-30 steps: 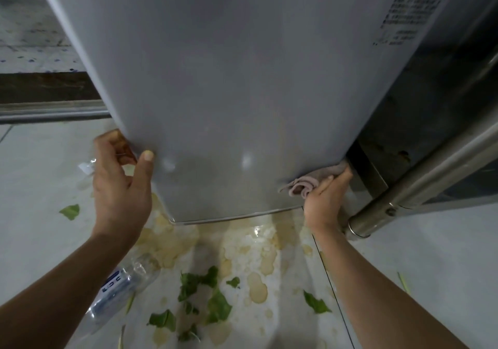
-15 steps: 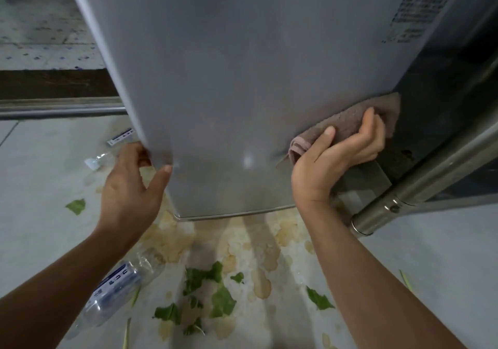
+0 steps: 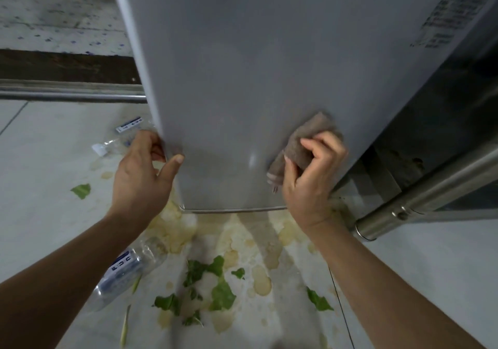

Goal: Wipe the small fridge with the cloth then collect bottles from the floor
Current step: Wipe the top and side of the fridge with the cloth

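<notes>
The small grey fridge (image 3: pixel 242 65) fills the upper middle of the view, seen from above down its front face. My left hand (image 3: pixel 140 178) grips its lower left edge, thumb on the front. My right hand (image 3: pixel 310 178) holds a bunched brownish cloth (image 3: pixel 310 138) against the lower right of the front face. One clear plastic bottle (image 3: pixel 126 270) with a blue label lies on the floor under my left forearm. A second clear bottle (image 3: pixel 118 138) lies behind my left hand, partly hidden by the fridge.
Yellowish spill patches (image 3: pixel 258 240) and green leaf scraps (image 3: pixel 215 289) cover the floor below the fridge. A thick steel leg (image 3: pixel 420 192) of a metal unit stands right of the fridge. A metal rail (image 3: pixel 67 95) runs along the floor at the left.
My right hand with the cloth rose from the fridge's bottom right corner along its right side, then shifted left onto the front face. My left hand kept gripping the left edge.
</notes>
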`<state>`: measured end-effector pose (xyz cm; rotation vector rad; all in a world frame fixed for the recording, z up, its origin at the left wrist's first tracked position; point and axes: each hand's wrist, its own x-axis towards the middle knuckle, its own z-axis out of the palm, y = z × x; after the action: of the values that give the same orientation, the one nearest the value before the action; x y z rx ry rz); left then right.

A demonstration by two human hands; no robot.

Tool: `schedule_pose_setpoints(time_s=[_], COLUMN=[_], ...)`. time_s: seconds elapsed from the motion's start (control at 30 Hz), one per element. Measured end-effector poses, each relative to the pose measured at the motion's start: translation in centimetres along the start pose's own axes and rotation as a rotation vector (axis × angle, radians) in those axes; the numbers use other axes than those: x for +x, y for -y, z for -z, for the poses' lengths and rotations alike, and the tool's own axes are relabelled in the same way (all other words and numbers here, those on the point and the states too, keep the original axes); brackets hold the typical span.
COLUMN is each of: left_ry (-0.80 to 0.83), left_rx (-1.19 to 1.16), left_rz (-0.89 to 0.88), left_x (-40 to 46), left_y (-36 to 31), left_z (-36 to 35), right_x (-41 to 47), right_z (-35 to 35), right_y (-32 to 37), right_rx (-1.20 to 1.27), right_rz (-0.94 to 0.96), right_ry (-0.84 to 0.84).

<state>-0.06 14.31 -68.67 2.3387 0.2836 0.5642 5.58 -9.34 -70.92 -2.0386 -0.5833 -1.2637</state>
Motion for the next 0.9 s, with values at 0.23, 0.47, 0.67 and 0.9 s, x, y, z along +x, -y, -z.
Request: schedule_pose_setpoints(time_s=[0.23, 0.47, 0.67, 0.9], left_ry=[0.011, 0.073, 0.211, 0.299], left_rx=[-0.050, -0.161, -0.247, -0.338], left_rz=[0.031, 0.074, 0.112, 0.101], left_x=[0.1, 0.1, -0.3, -0.5], left_y=[0.2, 0.2, 1.6, 2.7], left_z=[0.1, 0.9, 1.6, 1.8], right_x=[-1.8, -3.9, 4.4, -2.6], right_z=[-2.6, -1.1, -2.7, -5.8], right_y=[-0.5, -1.6, 2.2, 2.3], right_rx=[-0.151, -0.369, -0.187, -0.278], right_rz=[0.332, 0.809, 0.550, 0.952], right_ry=[0.085, 0.612, 0.014, 0.549])
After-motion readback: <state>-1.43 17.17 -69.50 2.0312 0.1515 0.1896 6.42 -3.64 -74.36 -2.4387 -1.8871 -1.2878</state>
